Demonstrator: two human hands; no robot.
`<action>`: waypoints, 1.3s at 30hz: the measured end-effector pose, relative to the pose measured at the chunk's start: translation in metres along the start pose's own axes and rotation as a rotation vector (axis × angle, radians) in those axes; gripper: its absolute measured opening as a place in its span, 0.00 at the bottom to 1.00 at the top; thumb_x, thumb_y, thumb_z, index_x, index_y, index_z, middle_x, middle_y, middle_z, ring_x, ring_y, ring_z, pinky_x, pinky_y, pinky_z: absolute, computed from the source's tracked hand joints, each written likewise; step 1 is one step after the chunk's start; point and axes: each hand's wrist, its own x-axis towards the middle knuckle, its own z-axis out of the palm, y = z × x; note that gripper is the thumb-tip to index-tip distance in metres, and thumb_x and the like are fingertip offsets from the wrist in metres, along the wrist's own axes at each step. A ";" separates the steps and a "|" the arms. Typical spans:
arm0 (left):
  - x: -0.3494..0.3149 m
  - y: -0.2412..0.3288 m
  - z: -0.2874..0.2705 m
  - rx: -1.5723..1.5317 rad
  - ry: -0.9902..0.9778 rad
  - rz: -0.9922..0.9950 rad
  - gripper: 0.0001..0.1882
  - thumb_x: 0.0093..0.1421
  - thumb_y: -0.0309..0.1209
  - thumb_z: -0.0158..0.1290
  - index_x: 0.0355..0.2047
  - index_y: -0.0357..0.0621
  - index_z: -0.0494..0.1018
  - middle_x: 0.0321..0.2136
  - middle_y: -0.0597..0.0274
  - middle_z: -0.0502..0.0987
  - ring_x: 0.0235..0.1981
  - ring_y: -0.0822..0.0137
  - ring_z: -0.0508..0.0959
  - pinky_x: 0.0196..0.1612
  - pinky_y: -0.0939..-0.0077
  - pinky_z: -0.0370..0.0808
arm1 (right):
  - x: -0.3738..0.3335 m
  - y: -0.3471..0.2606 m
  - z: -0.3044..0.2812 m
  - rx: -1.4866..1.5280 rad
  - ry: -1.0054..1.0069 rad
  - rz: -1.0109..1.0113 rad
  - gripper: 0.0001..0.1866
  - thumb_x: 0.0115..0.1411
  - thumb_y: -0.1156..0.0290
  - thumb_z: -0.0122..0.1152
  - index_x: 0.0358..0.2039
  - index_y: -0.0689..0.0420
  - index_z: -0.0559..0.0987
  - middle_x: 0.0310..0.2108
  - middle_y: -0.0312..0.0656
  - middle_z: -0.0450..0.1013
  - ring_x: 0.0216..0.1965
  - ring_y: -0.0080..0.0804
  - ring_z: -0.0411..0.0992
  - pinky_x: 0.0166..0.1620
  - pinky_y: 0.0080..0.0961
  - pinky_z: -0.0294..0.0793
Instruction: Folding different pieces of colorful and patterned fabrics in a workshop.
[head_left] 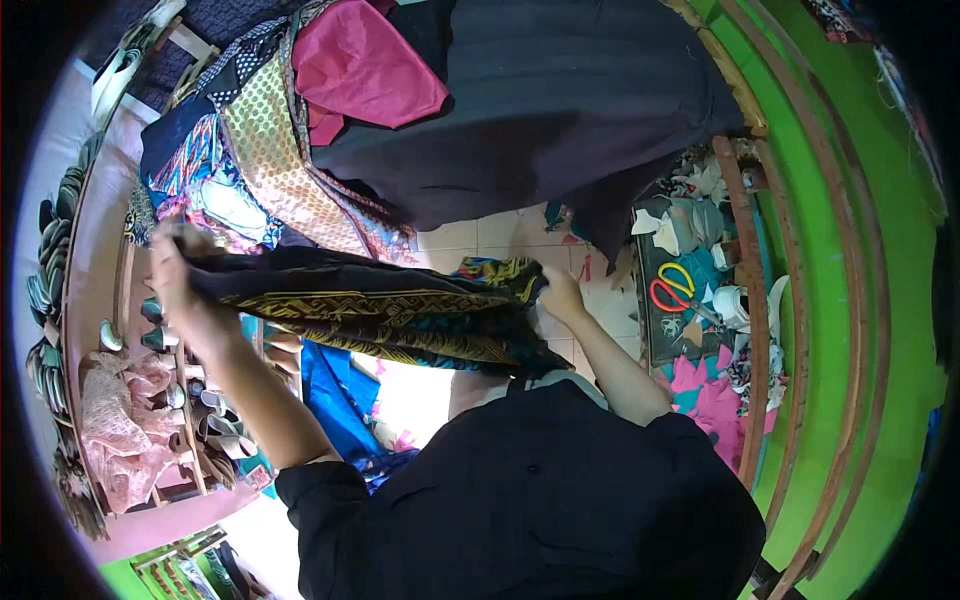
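A dark patterned cloth point(390, 312) with yellow, gold and teal motifs is stretched sideways in front of my body, hanging in folds. My left hand point(180, 285) grips its left end; the fingers are somewhat blurred. At the other end, my right hand point(562, 298) pinches the cloth's edge, beside a brightly coloured patch. The fingertips of my right hand are partly hidden by the fabric. Beyond the cloth, a large black fabric point(520, 110) covers a surface, and a pink cloth point(365, 70) lies on it.
Gold-dotted fabric point(265, 155) drapes down at the far left. Racks on the left hold several shoe-like pieces point(225, 435) and pink lace point(125, 425). To the right, scissors point(680, 292) with red and yellow handles lie among scraps, beside wooden rails point(755, 320). Blue fabric point(340, 395) lies below the cloth.
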 end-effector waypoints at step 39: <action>-0.032 -0.062 0.053 0.162 -0.242 0.026 0.13 0.47 0.17 0.43 0.35 0.29 0.70 0.29 0.60 0.74 0.30 0.73 0.72 0.37 0.83 0.67 | -0.028 -0.092 -0.127 0.124 -0.762 0.089 0.27 0.59 0.50 0.37 0.38 0.64 0.73 0.28 0.48 0.72 0.27 0.36 0.70 0.36 0.29 0.68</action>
